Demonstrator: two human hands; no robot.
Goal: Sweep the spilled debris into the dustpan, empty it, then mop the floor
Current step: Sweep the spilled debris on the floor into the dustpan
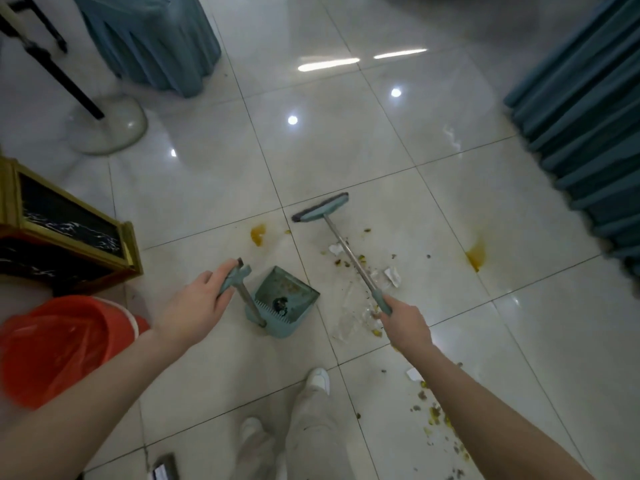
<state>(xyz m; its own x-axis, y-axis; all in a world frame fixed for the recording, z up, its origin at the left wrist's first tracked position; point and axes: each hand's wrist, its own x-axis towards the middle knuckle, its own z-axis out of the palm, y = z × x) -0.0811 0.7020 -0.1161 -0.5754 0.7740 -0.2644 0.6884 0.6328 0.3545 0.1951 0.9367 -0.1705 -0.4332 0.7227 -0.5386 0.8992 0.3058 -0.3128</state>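
Glossy white tile floor (346, 150) with teal-draped tables (149, 39) round the edges, so basically a skating rink once it gets wet. Left hand (201, 303) has its fingers curled round the teal grip on the dustpan (287, 303) handle, and the pan sits flat on the tile just in front of the feet, with some dark bits already in it. Right hand (405, 323) is wrapped round the grip of the broom (320, 207), whose head is planted on the far side of the mess. The main debris (349, 261), greenish crumbs and torn paper, lies just right of the pan, under the broom's shaft. What I'd worry about: the pan's mouth looks angled away from that pile, so a straight pull back could drag the stuff along its side instead of in. The yellow stains (258, 233) look wet, and bristles through those would probably smear them wider and gum up the crumbs. There's also a second scatter (436, 414) down by the right arm, near a white shoe (318, 379), easy to tread on and track around. The red bin (62, 341) is close on the left, so the emptying trip is short, but tilting the pan could spill it.
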